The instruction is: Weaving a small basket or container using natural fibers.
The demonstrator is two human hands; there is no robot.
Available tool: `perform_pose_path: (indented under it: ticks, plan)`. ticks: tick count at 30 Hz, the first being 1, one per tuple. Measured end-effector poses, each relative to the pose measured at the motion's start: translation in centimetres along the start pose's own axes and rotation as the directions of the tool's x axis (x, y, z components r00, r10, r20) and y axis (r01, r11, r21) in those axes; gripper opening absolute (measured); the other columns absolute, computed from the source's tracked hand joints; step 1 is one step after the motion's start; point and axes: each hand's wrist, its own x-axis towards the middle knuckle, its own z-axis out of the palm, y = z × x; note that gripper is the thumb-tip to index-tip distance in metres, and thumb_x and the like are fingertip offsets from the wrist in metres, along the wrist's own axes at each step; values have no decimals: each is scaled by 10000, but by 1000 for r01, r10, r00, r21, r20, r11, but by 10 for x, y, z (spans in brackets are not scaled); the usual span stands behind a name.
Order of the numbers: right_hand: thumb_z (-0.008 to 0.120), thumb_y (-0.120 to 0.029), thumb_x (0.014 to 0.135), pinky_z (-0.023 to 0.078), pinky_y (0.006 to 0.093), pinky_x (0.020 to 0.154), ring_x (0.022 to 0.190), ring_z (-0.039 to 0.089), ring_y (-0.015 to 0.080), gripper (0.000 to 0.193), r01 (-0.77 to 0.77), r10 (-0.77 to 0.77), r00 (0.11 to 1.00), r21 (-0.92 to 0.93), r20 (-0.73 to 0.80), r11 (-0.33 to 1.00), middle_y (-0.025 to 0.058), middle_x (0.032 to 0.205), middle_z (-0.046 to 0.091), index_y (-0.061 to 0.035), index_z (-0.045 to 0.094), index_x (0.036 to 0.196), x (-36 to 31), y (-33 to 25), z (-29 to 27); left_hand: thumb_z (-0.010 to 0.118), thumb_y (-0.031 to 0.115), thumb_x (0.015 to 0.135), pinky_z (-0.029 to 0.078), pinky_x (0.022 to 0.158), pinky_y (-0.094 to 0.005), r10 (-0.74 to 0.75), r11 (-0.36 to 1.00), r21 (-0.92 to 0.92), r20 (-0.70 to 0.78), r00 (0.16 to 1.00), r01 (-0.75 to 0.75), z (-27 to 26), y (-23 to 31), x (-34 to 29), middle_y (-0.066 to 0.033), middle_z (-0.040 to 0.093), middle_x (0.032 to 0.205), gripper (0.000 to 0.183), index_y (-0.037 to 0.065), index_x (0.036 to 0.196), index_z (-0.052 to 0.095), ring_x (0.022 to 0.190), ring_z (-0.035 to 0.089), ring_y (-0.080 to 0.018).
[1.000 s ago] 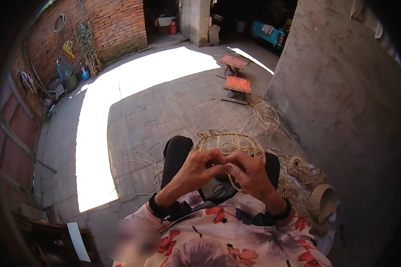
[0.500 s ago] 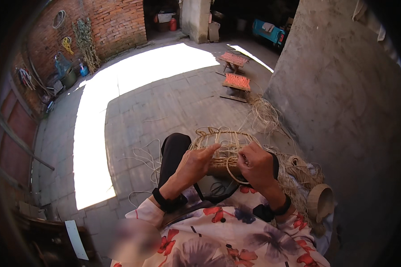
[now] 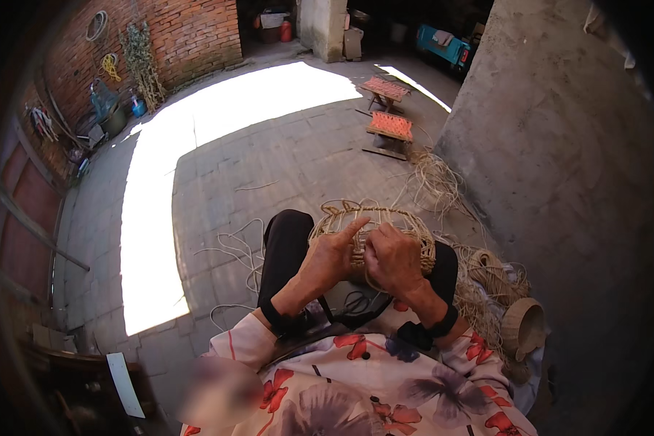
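Observation:
An open-weave basket [image 3: 421,236] of twisted straw-coloured cord rests across my lap, with loops standing along its far rim. My left hand [image 3: 328,258] closes on the near side of the basket, its thumb or index finger stretched up and forward. Right beside it, my right hand [image 3: 396,258] is closed with fingers pinched on a cord at the weave; the cord is mostly hidden by the fingers. A pair of dark scissors [image 3: 356,302] lies on my lap, nearer to me than the basket.
Loose cord [image 3: 436,182] and a coil of twine [image 3: 485,267] lie on the right, beside a round woven bowl [image 3: 523,328]. Two low stools with red woven seats [image 3: 391,126] stand ahead. A concrete wall [image 3: 559,160] rises at the right. Cord strands [image 3: 247,251] trail left.
My right hand has moved left, up against my left hand. The wide cord loop that hung below it has drawn in and mostly gone from sight.

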Motion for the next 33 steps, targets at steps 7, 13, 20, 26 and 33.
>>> perform_pose_path:
  ticks: [7,13,20,26,33]
  plan:
    - [694,-51,730,488,437,720,811,602,325,182,94,-88,978,20,-190,995,120,863,589,-38,627,898,9,-2,-17,577,-57,801,514,599,-362,102,992,-52,-242,965,-117,-32,-2,-6,-135,644,742,478,103,1251,587,629,630,-260]
    - [668,-30,909,500,299,592,692,643,173,165,-80,33,996,702,80,707,121,923,660,-18,655,1073,19,-40,-30,612,-35,863,449,536,-204,-149,828,-559,-136,979,49,-70,13,-27,2,669,847,425,89,1264,548,611,559,-53]
    - [624,-52,968,460,209,575,652,561,48,114,-176,148,983,760,105,626,-5,770,620,7,677,1050,3,-19,-13,594,62,924,504,533,-209,-424,737,-563,46,904,374,-49,-11,-36,-78,685,982,441,96,1350,481,643,610,-71]
    - [630,-116,982,446,187,559,613,545,29,140,-300,244,947,840,208,452,-15,740,624,-13,681,1063,-5,3,-2,531,13,930,513,539,-235,-288,648,-671,223,931,361,-16,-36,-32,-71,667,895,479,107,1396,465,613,616,-100]
    - [662,-153,963,426,165,536,585,552,21,101,-405,405,873,866,271,294,-15,733,644,-56,657,991,-27,31,-16,505,1,882,457,537,-213,-210,782,-563,169,963,270,-11,-2,-16,-10,623,811,507,128,1373,513,573,542,-67]
